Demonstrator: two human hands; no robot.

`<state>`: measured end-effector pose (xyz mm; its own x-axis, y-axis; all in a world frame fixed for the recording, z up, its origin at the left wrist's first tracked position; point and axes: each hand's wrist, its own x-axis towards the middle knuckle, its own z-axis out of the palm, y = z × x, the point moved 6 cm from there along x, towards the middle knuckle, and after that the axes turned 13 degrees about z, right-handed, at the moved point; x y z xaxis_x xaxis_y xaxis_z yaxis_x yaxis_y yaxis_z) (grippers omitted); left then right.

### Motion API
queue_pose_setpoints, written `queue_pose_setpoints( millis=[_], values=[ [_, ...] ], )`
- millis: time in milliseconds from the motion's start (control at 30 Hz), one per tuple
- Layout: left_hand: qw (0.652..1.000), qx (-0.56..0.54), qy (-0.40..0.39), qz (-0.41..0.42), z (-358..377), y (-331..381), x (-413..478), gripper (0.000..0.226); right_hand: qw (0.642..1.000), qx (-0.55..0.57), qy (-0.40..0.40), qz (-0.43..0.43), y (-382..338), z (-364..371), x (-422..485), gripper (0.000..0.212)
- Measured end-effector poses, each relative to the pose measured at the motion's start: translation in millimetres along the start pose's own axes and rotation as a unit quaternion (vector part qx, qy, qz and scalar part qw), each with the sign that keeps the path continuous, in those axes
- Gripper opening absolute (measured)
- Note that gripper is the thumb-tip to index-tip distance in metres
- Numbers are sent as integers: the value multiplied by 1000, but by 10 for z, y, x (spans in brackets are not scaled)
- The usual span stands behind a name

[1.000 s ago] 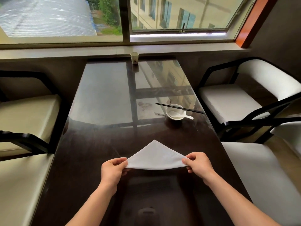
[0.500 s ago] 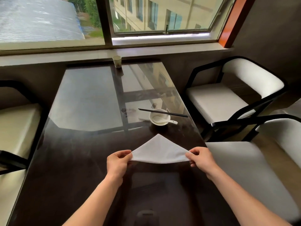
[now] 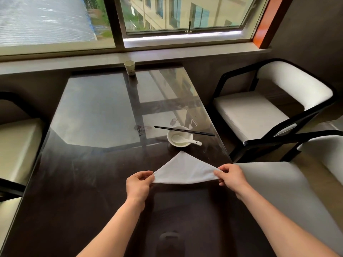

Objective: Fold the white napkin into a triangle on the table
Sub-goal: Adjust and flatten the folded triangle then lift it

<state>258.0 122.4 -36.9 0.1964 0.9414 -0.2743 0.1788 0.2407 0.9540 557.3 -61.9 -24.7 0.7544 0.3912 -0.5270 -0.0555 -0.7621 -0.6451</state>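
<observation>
The white napkin (image 3: 183,170) is in a triangle shape, its point facing away from me toward the bowl. It lies over the dark glass-topped table (image 3: 89,182), its long near edge slightly bowed between my hands. My left hand (image 3: 138,184) pinches the left corner. My right hand (image 3: 231,176) pinches the right corner. Whether the near edge rests flat on the table I cannot tell.
A white bowl (image 3: 178,136) holding a white spoon (image 3: 185,140), with black chopsticks (image 3: 183,130) laid across it, sits just beyond the napkin's point. A paper cup (image 3: 129,67) stands at the far edge. White-cushioned chairs (image 3: 259,112) flank the table on both sides.
The view has swung, and the napkin and both hands now sit further right, nearer the table's right edge and the bowl. Both hands keep their pinch on the corners.
</observation>
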Motion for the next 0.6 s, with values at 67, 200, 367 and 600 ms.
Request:
queue_pose_setpoints(
  millis=[67, 200, 367, 600],
  values=[
    [1000, 0, 4, -5, -4, -36, 10, 12, 1000, 3, -2, -1, 11, 19, 25, 14],
    [1000, -2, 6, -17, -13, -108, 27, 12, 1000, 2, -6, 1, 30, 31, 56, 13],
    [1000, -6, 4, -22, 14, -140, 73, 12, 1000, 0, -3, 1, -13, 17, 78, 13],
    [999, -11, 5, -32, 57, -168, 91, 12, 1000, -10, -4, 5, -68, 10, 134, 10]
  ],
)
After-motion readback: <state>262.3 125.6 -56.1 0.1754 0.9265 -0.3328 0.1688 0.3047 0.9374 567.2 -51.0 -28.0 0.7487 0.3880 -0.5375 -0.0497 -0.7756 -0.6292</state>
